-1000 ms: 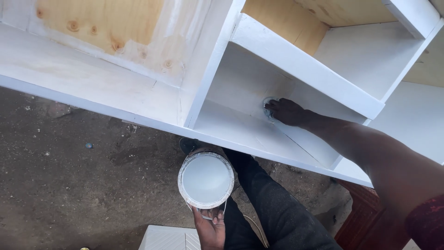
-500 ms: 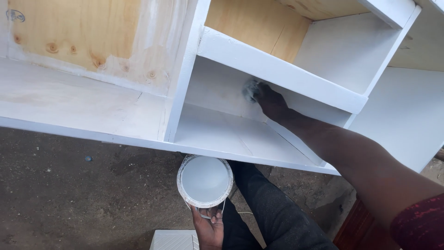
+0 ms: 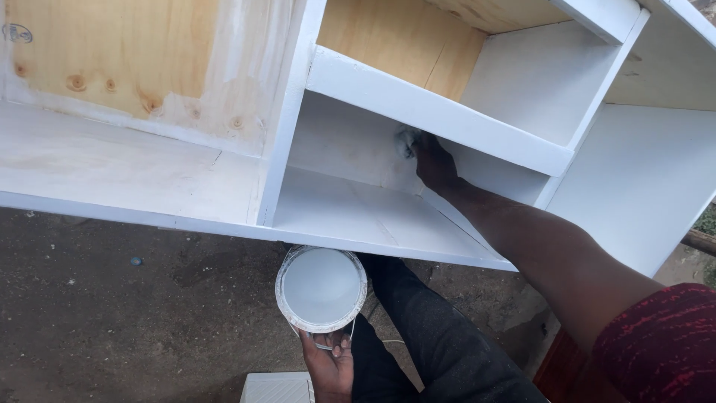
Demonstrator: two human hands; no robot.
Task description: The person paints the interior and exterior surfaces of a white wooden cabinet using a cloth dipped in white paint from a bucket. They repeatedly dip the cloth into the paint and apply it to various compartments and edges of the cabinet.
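Right hand (image 3: 434, 166) presses one paint-soaked rag (image 3: 406, 140) against the white shelf unit (image 3: 418, 104). Left hand (image 3: 328, 363) grips one paint bucket (image 3: 321, 289) above bare ground (image 3: 112, 313).

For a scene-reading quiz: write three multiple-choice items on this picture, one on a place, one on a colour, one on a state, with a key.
1. Where is the right hand?
A. Inside a compartment of the shelf unit
B. On the ground
C. On the bucket

2. What colour is the paint in the bucket?
A. Red
B. White
C. Black

3. How is the bucket carried?
A. It stands alone on the ground
B. It sits on a shelf
C. The left hand holds it by its wire handle

Key: 1 A, the hand presses a sponge to the back wall; 2 B, the surface is white; 3 C, fingers wrap the handle.
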